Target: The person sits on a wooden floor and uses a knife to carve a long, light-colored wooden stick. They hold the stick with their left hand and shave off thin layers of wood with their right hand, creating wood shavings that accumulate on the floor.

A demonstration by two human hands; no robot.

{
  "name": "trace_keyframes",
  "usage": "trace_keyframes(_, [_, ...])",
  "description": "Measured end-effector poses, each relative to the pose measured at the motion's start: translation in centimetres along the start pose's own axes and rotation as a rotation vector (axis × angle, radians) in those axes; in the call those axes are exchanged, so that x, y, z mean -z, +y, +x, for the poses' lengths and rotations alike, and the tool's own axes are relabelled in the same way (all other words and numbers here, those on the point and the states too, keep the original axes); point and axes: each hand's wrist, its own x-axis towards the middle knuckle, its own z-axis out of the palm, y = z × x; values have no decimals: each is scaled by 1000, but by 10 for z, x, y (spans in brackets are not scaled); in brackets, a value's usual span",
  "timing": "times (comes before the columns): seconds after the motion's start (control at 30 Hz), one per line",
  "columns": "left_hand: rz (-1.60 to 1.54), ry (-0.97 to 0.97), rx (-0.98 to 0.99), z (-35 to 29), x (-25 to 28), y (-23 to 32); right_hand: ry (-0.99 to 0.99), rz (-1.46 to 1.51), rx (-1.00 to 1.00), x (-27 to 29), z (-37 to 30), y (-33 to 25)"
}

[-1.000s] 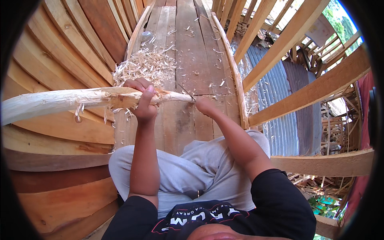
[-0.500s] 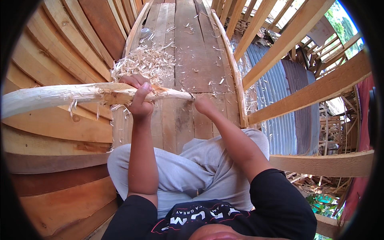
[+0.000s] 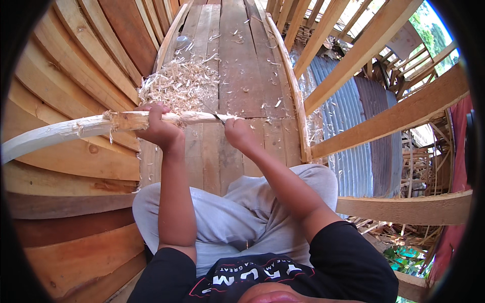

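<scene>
A long, pale, peeled wooden pole (image 3: pixel 70 128) runs from the left edge to a thinner end near the middle, with rough bark and loose fibres partway along. My left hand (image 3: pixel 159 127) is closed around it, just short of the thin end. By that end, my right hand (image 3: pixel 239 134) is closed on a knife, its handle mostly hidden in the fist. The thin dark knife blade (image 3: pixel 217 117) lies against the pole, between my two hands. The pole is held across and above the plank floor, in front of my crossed legs.
A heap of wood shavings (image 3: pixel 179 83) lies on the plank floor (image 3: pixel 242 76) beyond my left hand. A small clear container (image 3: pixel 183 41) stands behind it. A board wall (image 3: pixel 76 166) rises on the left; wooden railing slats (image 3: pixel 389 118) and corrugated metal sheets (image 3: pixel 348 131) are on the right.
Both hands have moved left, the left one along with the pole. The blade and right hand sit a little farther in from the thin end, and the pole's left part hangs lower.
</scene>
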Motion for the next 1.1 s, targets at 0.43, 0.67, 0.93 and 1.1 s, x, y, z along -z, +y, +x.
trace_keyframes(0.43, [-23,-61,-20,-33,-17,17,-32,58,21,18,2,6])
trace_keyframes(0.67, [-23,-27,-5,-17,-7,9,-39,1,-43,18,-14,-21])
trace_keyframes(0.93, [-52,-75,-29,-40,-23,6,-110,-29,29,36,-6,-2])
trace_keyframes(1.1, [-33,-118,-28,-26,-6,6,-80,-57,-25,33,-21,-20])
